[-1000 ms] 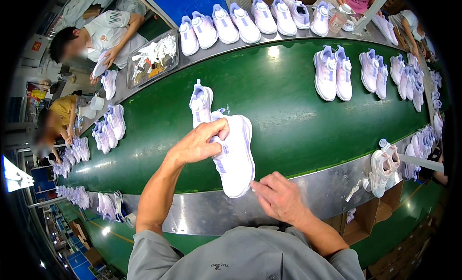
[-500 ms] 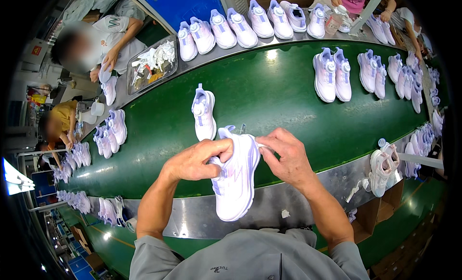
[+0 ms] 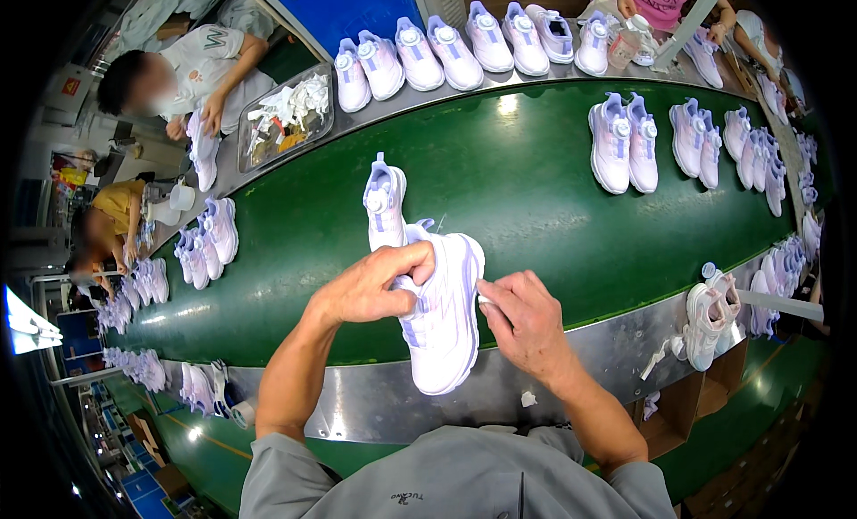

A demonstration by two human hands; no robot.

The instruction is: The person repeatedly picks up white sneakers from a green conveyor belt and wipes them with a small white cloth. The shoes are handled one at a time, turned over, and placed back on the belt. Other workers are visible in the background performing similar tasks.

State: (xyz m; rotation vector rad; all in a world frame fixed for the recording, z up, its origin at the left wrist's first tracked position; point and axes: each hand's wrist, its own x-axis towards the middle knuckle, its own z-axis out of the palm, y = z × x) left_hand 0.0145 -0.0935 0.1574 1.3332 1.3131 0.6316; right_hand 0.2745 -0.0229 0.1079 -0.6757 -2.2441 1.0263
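My left hand (image 3: 375, 285) grips a white sneaker (image 3: 444, 327) with lilac trim, its fingers tucked into the shoe's opening. The sneaker is tilted, toe toward me, over the near edge of the green belt, with its sole side facing right. My right hand (image 3: 527, 321) is closed in a pinch beside the sole's edge. A small white piece (image 3: 483, 296) shows at its fingertips; whether it is cloth or paper I cannot tell. Just behind stands a matching sneaker (image 3: 386, 202) with a round dial on its tongue, partly hidden by the held one.
The green belt (image 3: 500, 175) carries several pairs of sneakers to the right and left. A row of sneakers (image 3: 460, 59) lines the far metal ledge, next to a tray of scraps (image 3: 286, 122). Pinkish worn-looking shoes (image 3: 705, 323) sit at near right. Co-workers are along the far side.
My right hand has moved down along the sole's edge with the white piece. The held sneaker has shifted slightly and turned a little. A co-worker at far left now holds a shoe differently.
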